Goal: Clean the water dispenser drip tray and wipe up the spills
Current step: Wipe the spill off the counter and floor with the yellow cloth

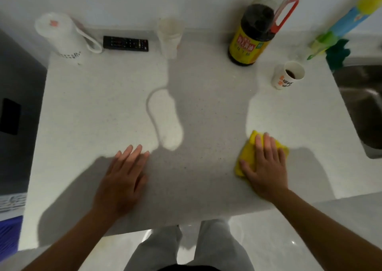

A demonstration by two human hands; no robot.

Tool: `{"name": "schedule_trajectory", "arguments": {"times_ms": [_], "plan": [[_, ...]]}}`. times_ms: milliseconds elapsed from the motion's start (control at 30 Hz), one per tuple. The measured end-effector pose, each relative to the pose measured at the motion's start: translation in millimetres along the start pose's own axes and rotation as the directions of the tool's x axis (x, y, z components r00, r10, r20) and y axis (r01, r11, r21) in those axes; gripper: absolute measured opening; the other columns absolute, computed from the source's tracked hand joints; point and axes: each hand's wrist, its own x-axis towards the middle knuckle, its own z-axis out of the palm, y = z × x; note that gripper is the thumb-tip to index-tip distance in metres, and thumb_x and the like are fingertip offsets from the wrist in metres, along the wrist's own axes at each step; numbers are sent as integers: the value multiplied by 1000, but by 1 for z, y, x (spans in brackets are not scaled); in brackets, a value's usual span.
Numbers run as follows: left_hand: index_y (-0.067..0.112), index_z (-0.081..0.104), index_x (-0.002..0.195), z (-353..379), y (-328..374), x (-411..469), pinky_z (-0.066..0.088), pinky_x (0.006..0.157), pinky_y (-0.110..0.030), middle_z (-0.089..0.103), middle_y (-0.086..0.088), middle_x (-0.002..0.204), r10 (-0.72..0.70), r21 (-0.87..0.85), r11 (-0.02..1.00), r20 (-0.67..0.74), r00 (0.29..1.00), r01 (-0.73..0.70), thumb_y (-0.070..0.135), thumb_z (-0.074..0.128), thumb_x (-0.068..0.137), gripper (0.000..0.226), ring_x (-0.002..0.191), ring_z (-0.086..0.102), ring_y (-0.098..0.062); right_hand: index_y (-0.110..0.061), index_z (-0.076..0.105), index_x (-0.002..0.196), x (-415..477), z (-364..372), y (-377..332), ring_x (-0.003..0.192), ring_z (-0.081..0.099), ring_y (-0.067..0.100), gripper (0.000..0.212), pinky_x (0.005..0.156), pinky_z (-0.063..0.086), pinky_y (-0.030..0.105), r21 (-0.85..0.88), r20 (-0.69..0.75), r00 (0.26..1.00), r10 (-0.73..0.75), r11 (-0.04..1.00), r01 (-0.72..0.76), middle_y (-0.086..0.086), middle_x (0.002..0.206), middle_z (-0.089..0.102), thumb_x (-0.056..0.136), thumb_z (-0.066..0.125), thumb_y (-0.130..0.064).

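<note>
Wiping seems underway: right hand (pixel 266 167) presses flat on the yellow cloth (pixel 249 146) against the counter (pixel 93 105); left hand (pixel 122 177) rests flat and empty, well apart. No drip tray shows; any wetness left ahead of the hands is unclear.

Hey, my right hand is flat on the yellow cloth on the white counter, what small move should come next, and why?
Probably slide the folded yellow cloth leftward across the white speckled countertop, towards your left hand. Your right hand presses it flat near the front right, and the stretch between your hands lies bare. No spill shows clearly, though.
</note>
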Motion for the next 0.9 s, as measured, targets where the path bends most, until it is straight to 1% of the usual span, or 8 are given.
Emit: {"name": "schedule_trajectory", "arguments": {"times_ms": [100,300,467,600,700,767,833,900], "plan": [[7,50,152,3,-2,0,30,123,-58,45,-17,161,12,0,1000,-8,1000,-12,33,43,105,54,151,38,-39,-12,21,165,69,-9,-34,157,22,37,94,124,20,57,10,-72,997,0,1000,0,18,171,22,91,31,-69],[5,49,152,7,-5,-2,30,124,-56,46,-17,160,5,-31,1000,-51,999,-7,30,45,105,53,149,40,-39,-20,2,167,151,-6,-159,161,8,31,94,129,6,54,40,-73,994,-87,995,90,10,175,8,94,19,-77],[4,50,150,9,-9,-3,24,128,-49,47,-18,158,-25,-117,993,-112,993,11,25,46,104,51,148,42,-37,-19,1,167,84,3,-193,161,5,29,93,129,7,55,25,-50,977,-209,977,211,9,175,6,96,19,-76],[-4,61,137,14,-4,-3,38,119,-54,57,-25,147,-24,-155,988,-238,971,-14,19,54,104,41,138,56,-41,-18,5,167,-4,17,-198,161,8,30,96,128,11,57,52,-40,952,-305,950,306,10,175,12,95,22,-80],[-3,68,127,2,-3,-2,48,108,-53,65,-25,135,-35,-152,988,-200,979,5,26,49,104,42,125,65,-43,-20,13,167,-58,22,-180,159,17,32,96,126,16,58,45,2,935,-355,934,355,11,173,21,94,28,-82],[1,67,129,-11,2,-10,51,106,-51,64,-20,137,-97,-196,978,-125,987,71,28,50,103,41,124,64,-40,-21,32,162,-84,23,-162,147,40,37,83,120,30,56,31,-21,922,-387,921,387,14,161,43,97,40,-73],[3,68,128,-23,13,-24,51,105,-50,63,-18,137,-175,-243,958,-63,983,155,33,46,103,45,120,64,-39,-20,59,142,-101,22,-145,110,62,39,62,97,45,51,-29,-114,908,-403,915,402,14,127,63,95,52,-61],[7,69,128,-33,31,-48,54,101,-47,65,-14,135,-218,-284,938,-32,975,200,37,45,101,47,116,65,-36,-19,73,114,-115,16,-130,84,64,37,44,73,49,45,-74,-157,913,-377,926,370,12,99,66,92,55,-53]]}}
